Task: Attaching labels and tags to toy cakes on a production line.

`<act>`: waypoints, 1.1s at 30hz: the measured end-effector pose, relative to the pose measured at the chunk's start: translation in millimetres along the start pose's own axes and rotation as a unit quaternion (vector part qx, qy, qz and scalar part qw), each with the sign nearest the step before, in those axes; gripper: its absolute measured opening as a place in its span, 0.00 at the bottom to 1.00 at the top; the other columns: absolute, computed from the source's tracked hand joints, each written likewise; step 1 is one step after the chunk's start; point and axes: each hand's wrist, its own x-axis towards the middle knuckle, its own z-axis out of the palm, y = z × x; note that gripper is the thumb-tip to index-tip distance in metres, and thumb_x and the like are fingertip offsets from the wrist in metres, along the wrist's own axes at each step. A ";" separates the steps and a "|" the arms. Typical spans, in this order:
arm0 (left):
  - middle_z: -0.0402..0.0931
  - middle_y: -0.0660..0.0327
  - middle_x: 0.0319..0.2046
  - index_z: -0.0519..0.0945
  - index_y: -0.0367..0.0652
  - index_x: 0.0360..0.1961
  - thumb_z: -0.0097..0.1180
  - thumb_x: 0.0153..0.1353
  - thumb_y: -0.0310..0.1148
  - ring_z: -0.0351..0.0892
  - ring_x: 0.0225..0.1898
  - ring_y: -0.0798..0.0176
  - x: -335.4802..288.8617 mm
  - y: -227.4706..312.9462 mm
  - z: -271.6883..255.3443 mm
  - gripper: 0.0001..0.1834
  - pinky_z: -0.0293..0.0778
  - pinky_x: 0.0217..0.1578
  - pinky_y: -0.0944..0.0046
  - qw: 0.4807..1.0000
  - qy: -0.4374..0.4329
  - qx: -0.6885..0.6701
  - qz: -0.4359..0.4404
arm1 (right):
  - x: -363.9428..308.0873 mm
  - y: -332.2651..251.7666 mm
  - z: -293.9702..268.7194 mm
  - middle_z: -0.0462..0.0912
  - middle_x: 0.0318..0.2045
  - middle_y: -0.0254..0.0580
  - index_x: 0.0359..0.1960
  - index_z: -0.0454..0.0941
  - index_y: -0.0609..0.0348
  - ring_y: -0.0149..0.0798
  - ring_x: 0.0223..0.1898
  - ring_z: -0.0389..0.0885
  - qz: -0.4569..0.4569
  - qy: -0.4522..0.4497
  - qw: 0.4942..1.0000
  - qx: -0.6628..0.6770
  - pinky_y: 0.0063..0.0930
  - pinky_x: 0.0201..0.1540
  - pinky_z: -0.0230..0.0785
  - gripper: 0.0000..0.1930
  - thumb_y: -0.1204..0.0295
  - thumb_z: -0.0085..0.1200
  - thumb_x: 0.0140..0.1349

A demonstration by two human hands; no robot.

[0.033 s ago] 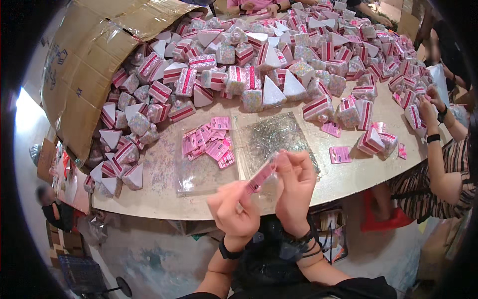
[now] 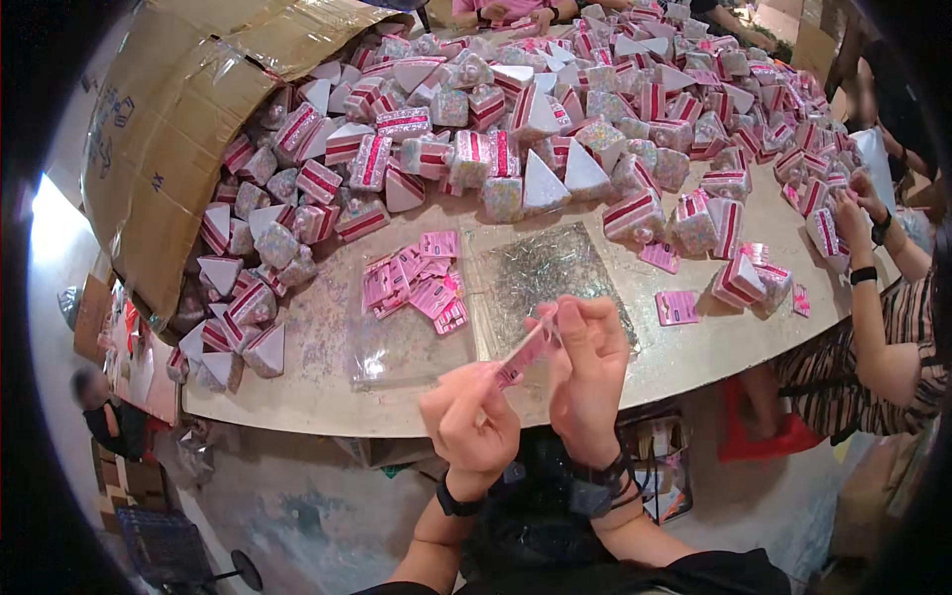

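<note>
My left hand point(image 2: 468, 421) pinches the lower end of a pink card tag point(image 2: 526, 357), which slants up to the right above the table's front edge. At the tag's upper end, my right hand point(image 2: 592, 372) has its fingertips closed on what looks like a thin clear strand; the fingers partly hide it. Behind my hands, a clear plastic sheet or shallow tray point(image 2: 397, 362) holds a pile of similar pink tags point(image 2: 412, 283). Right of that pile lies a tangle of fine clear strands point(image 2: 555, 263).
Cake-slice-shaped ornaments point(image 2: 471, 159) in pink, white and glitter cover the table's far part. A big cardboard box point(image 2: 169, 149) leans at the left. More tags point(image 2: 677, 307) and slices point(image 2: 739, 281) lie to the right, near a co-worker's hands point(image 2: 858, 213). Another person sits across.
My right fingertips have shifted slightly at the tag's upper end, where a pale strand shows more clearly. The tag and my left hand have moved slightly right.
</note>
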 end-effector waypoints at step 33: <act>0.73 0.56 0.34 0.76 0.33 0.44 0.54 0.62 0.20 0.78 0.31 0.66 -10.6 8.0 -2.3 0.09 0.76 0.32 0.69 0.835 -0.223 -0.281 -0.418 | 20.0 12.6 -32.1 0.78 0.30 0.38 0.38 0.72 0.64 0.21 0.25 0.74 -0.133 -0.039 0.989 -0.058 0.13 0.25 0.65 0.05 0.81 0.55 0.62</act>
